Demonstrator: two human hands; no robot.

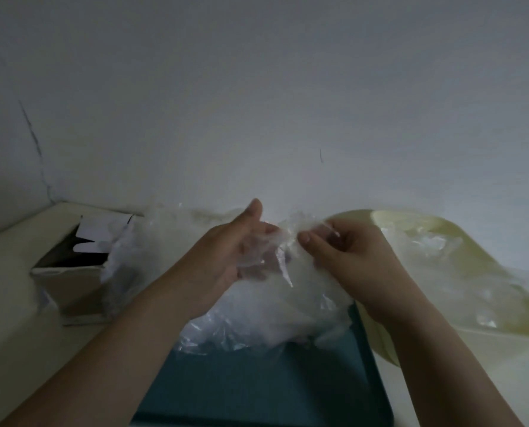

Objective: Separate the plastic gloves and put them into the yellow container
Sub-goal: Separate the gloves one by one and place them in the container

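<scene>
Above a teal tray point(257, 383), a heap of plastic gloves point(275, 306) lies crumpled and clear, its far side reaching toward the white wall point(257, 87). Both hands are raised over the top of the heap and work at one bunch of it. The left hand point(238, 245) is turned palm-in with the thumb pointing up; its fingers point(269, 230) are bent into the film and show blurred through it, holding the bunch from the left. The right hand point(343, 251) pinches the film between thumb and curled fingers, just beside the left hand.

To the right of the tray, touching the heap's edge, stands the yellow container point(380, 337), tilted in this wide view, with more clear plastic point(435, 241) lying inside it. On the left, an open cardboard box point(72, 285) sits on the cream table point(7, 318), and some film spills against its right side. The picture is dim and soft, so single gloves cannot be told apart.
</scene>
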